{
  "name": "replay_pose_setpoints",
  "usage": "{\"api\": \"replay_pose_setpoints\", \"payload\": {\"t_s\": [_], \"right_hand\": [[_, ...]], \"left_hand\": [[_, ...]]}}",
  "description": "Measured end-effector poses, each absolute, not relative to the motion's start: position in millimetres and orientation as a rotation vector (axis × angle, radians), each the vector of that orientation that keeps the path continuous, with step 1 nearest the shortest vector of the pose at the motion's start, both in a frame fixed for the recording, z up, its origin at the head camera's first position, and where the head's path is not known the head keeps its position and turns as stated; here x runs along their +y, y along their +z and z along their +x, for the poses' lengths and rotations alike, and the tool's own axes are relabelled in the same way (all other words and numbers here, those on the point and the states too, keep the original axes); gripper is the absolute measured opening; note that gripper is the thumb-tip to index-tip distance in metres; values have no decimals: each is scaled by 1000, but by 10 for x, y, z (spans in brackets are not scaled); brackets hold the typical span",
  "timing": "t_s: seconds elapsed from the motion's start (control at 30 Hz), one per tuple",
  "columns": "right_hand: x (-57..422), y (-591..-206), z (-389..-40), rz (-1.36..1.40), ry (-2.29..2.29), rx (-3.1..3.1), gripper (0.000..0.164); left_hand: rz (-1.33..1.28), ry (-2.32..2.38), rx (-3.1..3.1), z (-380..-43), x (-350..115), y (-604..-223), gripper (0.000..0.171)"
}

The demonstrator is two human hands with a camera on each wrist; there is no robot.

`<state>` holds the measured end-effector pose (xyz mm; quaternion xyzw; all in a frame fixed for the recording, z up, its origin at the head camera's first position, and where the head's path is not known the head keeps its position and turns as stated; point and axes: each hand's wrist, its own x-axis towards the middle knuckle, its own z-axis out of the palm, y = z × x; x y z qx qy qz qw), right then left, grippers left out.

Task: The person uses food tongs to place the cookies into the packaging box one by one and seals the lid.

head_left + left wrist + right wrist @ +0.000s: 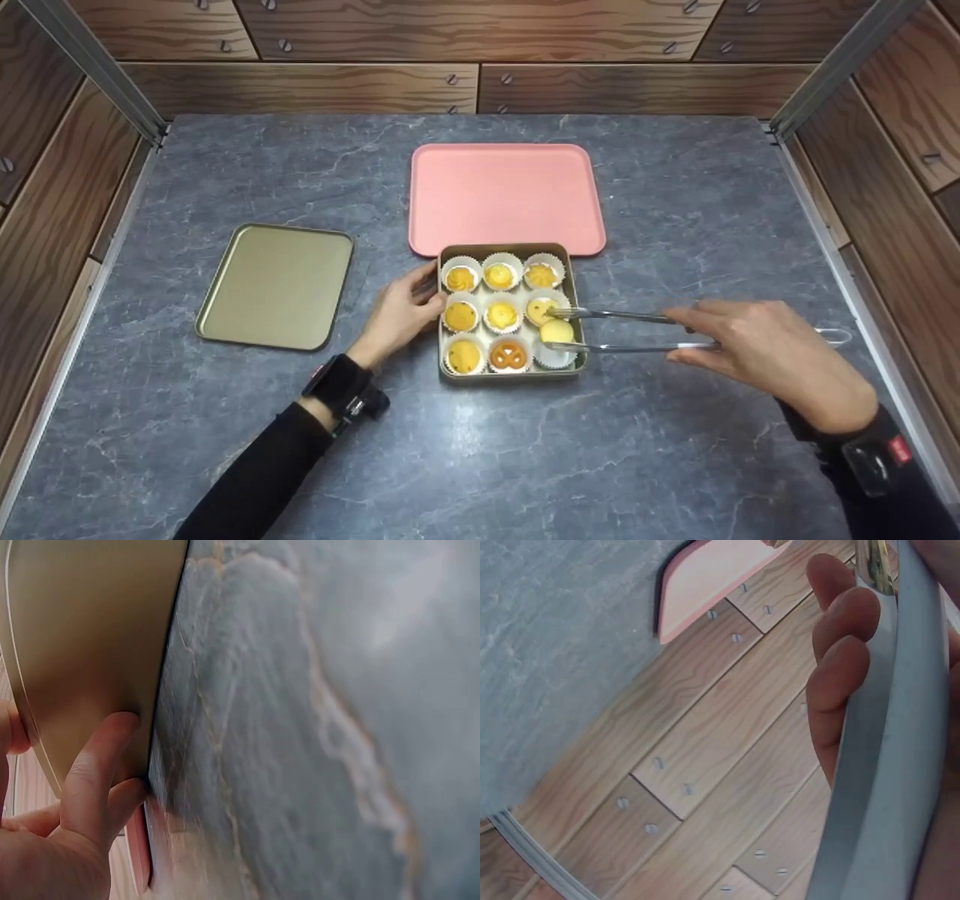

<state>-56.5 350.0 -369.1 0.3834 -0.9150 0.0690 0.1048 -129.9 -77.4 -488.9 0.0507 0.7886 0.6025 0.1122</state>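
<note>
A square gold tin holds several white paper cups with yellow and orange cookies, one of them pretzel-shaped. My left hand rests against the tin's left wall, its fingers touching the gold side in the left wrist view. Metal tongs are gripped in my right hand, which wraps round both arms. The tong tips reach into the tin from the right. Between them sits a round pale-yellow cookie, above the front right paper cup. In the right wrist view the tongs look large and close.
Behind the tin lies a pink tray, its front edge right at the tin's back. The gold lid lies flat on the left of the grey marbled table. Wood-patterned walls border the table's back and sides.
</note>
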Motion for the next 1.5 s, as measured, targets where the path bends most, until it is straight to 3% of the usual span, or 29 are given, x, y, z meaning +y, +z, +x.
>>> {"api": "replay_pose_setpoints", "payload": {"t_s": [0.5,0.87,1.17,1.5], "right_hand": [[3179,-3390,-608,1243,-77,-2743,47],[3246,-3512,-623,1158,13,-2737,51],[3514,-3933,-764,639,483,-2704,54],[3673,-4389,-1063,133,545,-2722,47]], "left_hand": [[164,1759,2303,-1306,-772,-4886,68],[157,1768,2289,-1307,-767,-4882,68],[138,1775,2284,-1299,-787,-4876,69],[143,1786,2253,-1305,-785,-4890,69]]}}
